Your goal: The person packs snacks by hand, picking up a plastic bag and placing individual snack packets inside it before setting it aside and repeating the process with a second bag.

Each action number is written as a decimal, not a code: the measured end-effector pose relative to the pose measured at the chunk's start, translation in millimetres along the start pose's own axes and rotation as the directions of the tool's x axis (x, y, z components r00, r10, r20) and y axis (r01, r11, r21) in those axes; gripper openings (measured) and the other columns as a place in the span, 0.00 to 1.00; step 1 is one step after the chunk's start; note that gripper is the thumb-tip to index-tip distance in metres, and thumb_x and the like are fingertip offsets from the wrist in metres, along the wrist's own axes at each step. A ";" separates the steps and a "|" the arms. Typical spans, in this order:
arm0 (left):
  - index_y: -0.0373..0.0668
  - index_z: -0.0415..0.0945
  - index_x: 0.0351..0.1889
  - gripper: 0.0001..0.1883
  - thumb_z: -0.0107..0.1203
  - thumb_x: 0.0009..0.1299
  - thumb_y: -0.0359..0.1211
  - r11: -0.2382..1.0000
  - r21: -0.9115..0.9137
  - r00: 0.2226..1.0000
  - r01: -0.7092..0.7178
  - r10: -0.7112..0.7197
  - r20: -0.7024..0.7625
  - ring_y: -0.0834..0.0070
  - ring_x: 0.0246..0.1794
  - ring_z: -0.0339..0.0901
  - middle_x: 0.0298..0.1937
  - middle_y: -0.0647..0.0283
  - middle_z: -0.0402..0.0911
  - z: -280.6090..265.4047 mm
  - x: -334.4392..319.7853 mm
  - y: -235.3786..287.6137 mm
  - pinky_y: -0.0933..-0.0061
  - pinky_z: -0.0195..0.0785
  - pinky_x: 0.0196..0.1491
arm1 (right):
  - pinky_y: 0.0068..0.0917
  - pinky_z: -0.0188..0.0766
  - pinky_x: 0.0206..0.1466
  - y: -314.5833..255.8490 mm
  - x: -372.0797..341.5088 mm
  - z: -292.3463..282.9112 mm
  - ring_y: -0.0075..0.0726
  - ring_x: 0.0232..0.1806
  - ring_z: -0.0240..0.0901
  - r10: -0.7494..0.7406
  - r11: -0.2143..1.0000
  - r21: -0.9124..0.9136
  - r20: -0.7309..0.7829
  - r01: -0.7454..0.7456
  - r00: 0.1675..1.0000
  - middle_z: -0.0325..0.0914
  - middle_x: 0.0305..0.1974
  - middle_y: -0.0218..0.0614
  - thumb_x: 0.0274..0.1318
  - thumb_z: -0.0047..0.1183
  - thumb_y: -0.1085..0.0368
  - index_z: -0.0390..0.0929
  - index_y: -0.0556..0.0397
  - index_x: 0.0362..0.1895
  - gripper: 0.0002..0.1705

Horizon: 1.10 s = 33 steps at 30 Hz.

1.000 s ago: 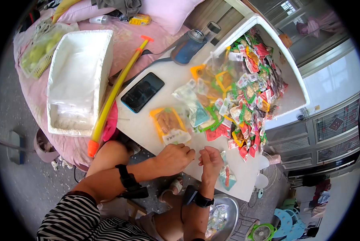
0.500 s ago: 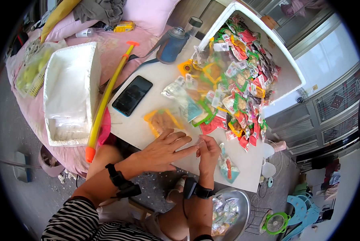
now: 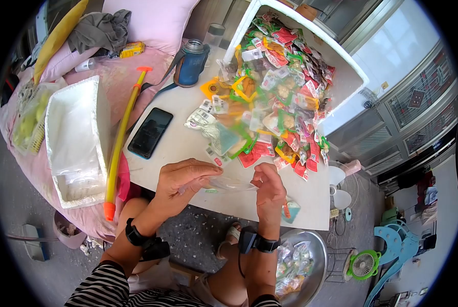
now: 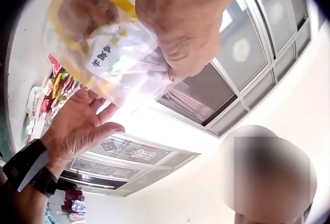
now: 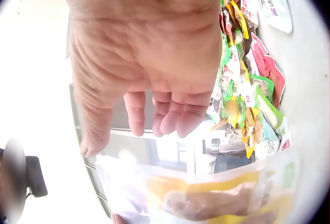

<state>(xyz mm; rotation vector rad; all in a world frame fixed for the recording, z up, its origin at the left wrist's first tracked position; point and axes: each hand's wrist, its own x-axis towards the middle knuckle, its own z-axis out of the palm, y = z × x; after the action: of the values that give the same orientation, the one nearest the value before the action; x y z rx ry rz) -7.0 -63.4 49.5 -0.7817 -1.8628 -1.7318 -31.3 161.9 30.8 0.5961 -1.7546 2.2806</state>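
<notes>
My left hand (image 3: pixel 180 184) holds a clear snack packet (image 4: pixel 113 59) with a yellow border and brown food inside, pinching it by one end above the table's near edge. In the head view this packet (image 3: pixel 229 184) is edge-on and stretches towards my right hand (image 3: pixel 270 197). The right hand's fingers (image 5: pixel 136 116) are loosely bent beside the packet's other end, with nothing gripped between them. Behind both hands lies a heap of small packets (image 3: pixel 290 87), spilling from a white foam box (image 3: pixel 349 87) onto the table (image 3: pixel 311 204). A teal-and-clear packet (image 3: pixel 290 211) lies beside the right hand.
A phone (image 3: pixel 151 133) and a blue bottle (image 3: pixel 189 64) are on the table's left. Past them are a yellow tube (image 3: pixel 121 138) with orange ends and a second foam box (image 3: pixel 78 138) on pink cloth. A metal basin (image 3: pixel 318 271) of packets stands low at the right.
My left hand has reached over the yellow-bordered packet and lifted it off the table. The right hand's fingers have spread from a pinch. The head view has shifted.
</notes>
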 end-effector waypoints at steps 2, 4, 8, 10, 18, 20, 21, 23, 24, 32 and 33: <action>0.33 0.80 0.43 0.08 0.52 0.69 0.24 0.992 -0.093 0.996 0.090 -0.090 0.001 0.70 0.39 0.82 0.38 0.56 0.84 0.8 1.2 3.7 0.75 0.73 0.42 | 0.26 0.66 0.42 -0.5 -3.5 1.5 0.28 0.48 0.64 -0.031 0.997 -0.064 0.126 0.039 0.992 0.70 0.50 0.37 0.39 0.71 0.60 0.78 0.58 0.51 0.32; 0.32 0.80 0.42 0.08 0.51 0.70 0.25 0.954 -0.181 0.971 0.238 -0.238 0.022 0.74 0.38 0.81 0.37 0.57 0.84 7.1 -3.5 2.7 0.77 0.72 0.42 | 0.27 0.66 0.46 -3.9 -6.6 4.2 0.32 0.47 0.66 -0.055 0.989 -0.119 0.238 0.085 0.970 0.71 0.48 0.37 0.40 0.71 0.60 0.78 0.59 0.51 0.31; 0.30 0.80 0.41 0.09 0.52 0.72 0.27 0.866 -0.306 0.911 0.396 -0.412 0.013 0.82 0.35 0.79 0.34 0.62 0.84 13.0 -8.1 -11.9 0.81 0.71 0.40 | 0.26 0.66 0.50 -12.8 -13.0 3.9 0.30 0.43 0.71 0.032 0.990 -0.144 0.219 0.000 0.975 0.74 0.43 0.35 0.53 0.60 0.70 0.78 0.61 0.50 0.19; 0.30 0.80 0.42 0.09 0.52 0.72 0.28 0.832 -0.349 0.885 0.430 -0.465 -0.019 0.83 0.34 0.77 0.33 0.64 0.84 17.9 -9.3 -20.7 0.81 0.70 0.39 | 0.25 0.66 0.50 -9.4 -12.8 5.9 0.28 0.45 0.70 0.104 0.993 -0.076 0.120 -0.095 0.987 0.73 0.43 0.34 0.55 0.59 0.71 0.77 0.61 0.50 0.18; 0.32 0.80 0.42 0.07 0.56 0.69 0.25 0.791 -0.394 0.863 0.468 -0.505 0.011 0.83 0.35 0.76 0.34 0.65 0.83 26.7 -5.8 -34.0 0.82 0.70 0.39 | 0.18 0.65 0.43 4.0 -12.2 6.8 0.22 0.37 0.69 0.045 0.983 -0.180 0.004 -0.043 0.999 0.74 0.34 0.30 0.58 0.56 0.73 0.79 0.63 0.41 0.08; 0.33 0.81 0.42 0.07 0.57 0.67 0.23 0.834 -0.336 0.886 0.438 -0.463 0.007 0.82 0.35 0.77 0.33 0.63 0.83 26.8 -1.5 -29.0 0.81 0.70 0.40 | 0.18 0.65 0.40 3.1 -11.6 6.3 0.21 0.35 0.69 0.051 0.990 -0.129 -0.039 -0.056 0.998 0.74 0.31 0.30 0.59 0.55 0.74 0.80 0.63 0.39 0.05; 0.33 0.81 0.42 0.08 0.57 0.66 0.23 0.866 -0.316 0.914 0.387 -0.405 0.011 0.81 0.35 0.77 0.33 0.63 0.83 26.7 1.0 -27.0 0.81 0.70 0.39 | 0.18 0.64 0.39 2.5 -11.1 5.9 0.20 0.33 0.68 0.054 0.993 -0.105 -0.064 -0.060 0.997 0.74 0.30 0.30 0.59 0.55 0.74 0.80 0.63 0.37 0.04; 0.33 0.81 0.41 0.08 0.58 0.64 0.21 0.918 -0.283 0.959 0.279 -0.282 0.030 0.79 0.34 0.78 0.32 0.61 0.82 27.4 5.3 -25.0 0.80 0.71 0.39 | 0.18 0.64 0.39 3.3 -11.9 3.0 0.20 0.33 0.68 0.057 0.993 -0.101 -0.040 -0.061 0.998 0.74 0.30 0.30 0.59 0.55 0.74 0.79 0.63 0.37 0.04; 0.33 0.81 0.40 0.07 0.58 0.64 0.21 0.930 -0.233 0.958 0.284 -0.284 0.032 0.79 0.33 0.78 0.31 0.61 0.82 26.8 4.4 -26.7 0.80 0.70 0.38 | 0.18 0.64 0.39 3.5 -12.7 1.8 0.20 0.33 0.69 0.061 0.993 -0.101 -0.030 -0.064 0.998 0.74 0.31 0.30 0.59 0.55 0.74 0.79 0.63 0.36 0.04; 0.32 0.77 0.34 0.03 0.59 0.62 0.21 0.968 -0.013 0.959 0.250 -0.246 0.139 0.79 0.30 0.74 0.28 0.63 0.78 20.9 1.2 -23.3 0.81 0.66 0.35 | 0.18 0.62 0.34 -0.7 -14.8 -1.9 0.18 0.30 0.67 0.070 0.985 -0.156 0.011 -0.068 0.997 0.74 0.28 0.27 0.58 0.57 0.72 0.78 0.62 0.32 0.05; 0.32 0.77 0.34 0.04 0.59 0.62 0.22 0.973 0.003 0.960 0.231 -0.229 0.162 0.79 0.30 0.74 0.29 0.63 0.78 24.1 3.1 -19.7 0.81 0.66 0.34 | 0.18 0.62 0.33 1.1 -15.5 -3.7 0.18 0.30 0.66 0.069 0.985 -0.159 0.011 -0.066 0.998 0.74 0.27 0.27 0.58 0.58 0.71 0.78 0.61 0.32 0.05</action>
<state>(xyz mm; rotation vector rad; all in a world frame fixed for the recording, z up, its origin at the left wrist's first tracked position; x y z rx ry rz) -21.9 -39.8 35.3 -0.7557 -2.1231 -1.8742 -18.6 166.5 22.4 0.5345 -1.9700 2.1564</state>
